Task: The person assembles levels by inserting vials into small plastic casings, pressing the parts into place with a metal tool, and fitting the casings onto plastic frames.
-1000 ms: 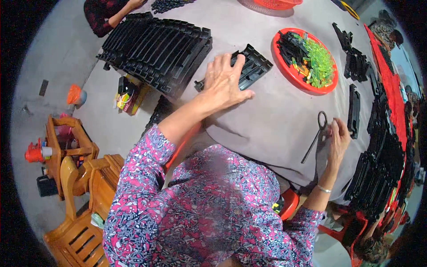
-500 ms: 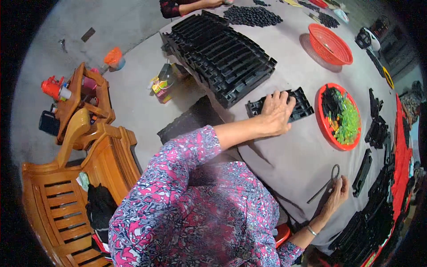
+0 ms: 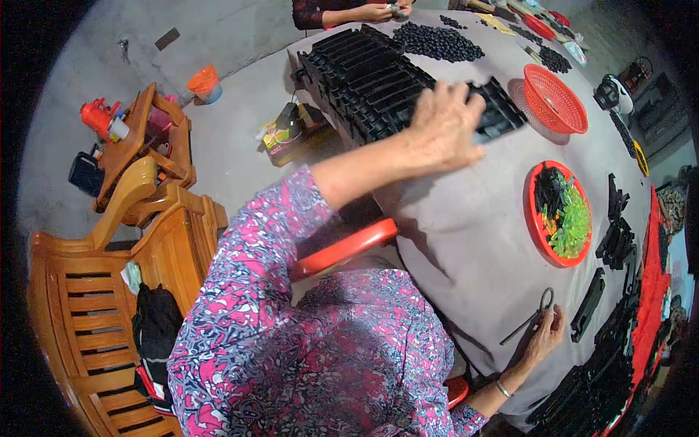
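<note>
- The left hand (image 3: 443, 125) is closed over a black plastic tray (image 3: 496, 111), fingers curled on its near edge, and holds it lifted and tilted above the bench (image 3: 466, 240), close to the bench's far left part.
- Just left of that tray, a stack of black trays (image 3: 364, 84) of the same kind lies on the bench, reaching to its left edge.
- Beyond the stack, towards the far edge, lies a heap of small dark round pieces (image 3: 438, 42).
- To the right of the held tray stands an empty red basket (image 3: 556, 99).
- The right hand (image 3: 545, 336) rests on the bench near its near edge, fingers loosely bent around the looped handle of a pair of scissors (image 3: 530, 317); the blades lie flat on the grey cloth, pointing left.
- Between the two hands, well apart from both, a red dish (image 3: 537, 218) holds green and black small parts.
- Right of the dish, loose black plastic parts (image 3: 615, 229) lie scattered, and a long black strip (image 3: 588, 304) lies just beside the right hand.
- Along the right edge of the bench, more black trays are piled against a red strip (image 3: 646, 306).
- At the far edge, another person's hands (image 3: 382, 11) work on something small.
- Off the bench, on the floor to the left, stand wooden chairs (image 3: 109, 240) and an orange cup (image 3: 205, 82).
</note>
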The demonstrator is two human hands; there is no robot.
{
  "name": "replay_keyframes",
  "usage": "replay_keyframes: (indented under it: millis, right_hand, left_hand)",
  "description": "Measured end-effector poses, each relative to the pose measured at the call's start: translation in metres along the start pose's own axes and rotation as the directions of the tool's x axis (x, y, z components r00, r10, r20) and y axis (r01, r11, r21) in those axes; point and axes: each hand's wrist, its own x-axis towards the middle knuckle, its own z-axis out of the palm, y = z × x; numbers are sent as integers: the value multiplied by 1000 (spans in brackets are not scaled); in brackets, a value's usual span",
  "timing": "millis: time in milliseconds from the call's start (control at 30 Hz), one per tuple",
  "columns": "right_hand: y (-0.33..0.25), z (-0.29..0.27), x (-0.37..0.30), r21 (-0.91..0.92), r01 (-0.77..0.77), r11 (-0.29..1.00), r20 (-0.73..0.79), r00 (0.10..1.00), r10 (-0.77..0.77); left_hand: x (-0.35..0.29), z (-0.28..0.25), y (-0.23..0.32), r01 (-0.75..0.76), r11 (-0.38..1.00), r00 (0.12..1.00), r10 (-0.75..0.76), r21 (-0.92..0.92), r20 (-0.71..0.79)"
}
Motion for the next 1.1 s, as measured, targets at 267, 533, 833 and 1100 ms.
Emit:
replay_keyframes:
  millis: [267,533,833,1100]
  right_hand:
    - [15,-8,7,-141,67,988,33,997,-63]
    - [-1,-2,1,-162,65,985,52,997,-57]
    - [-8,6,-5,-115,69,991,22,998,-66]
    - [12,-6,2,-210,69,975,29,998,-64]
  left_hand:
    - [15,-3,-85,203,956,979,-201,212,-29]
    - [12,-1,-121,265,931,956,-287,251,56]
    - [12,2,-146,229,937,959,-263,262,103]
    - [14,9,-154,197,961,972,-217,194,90]
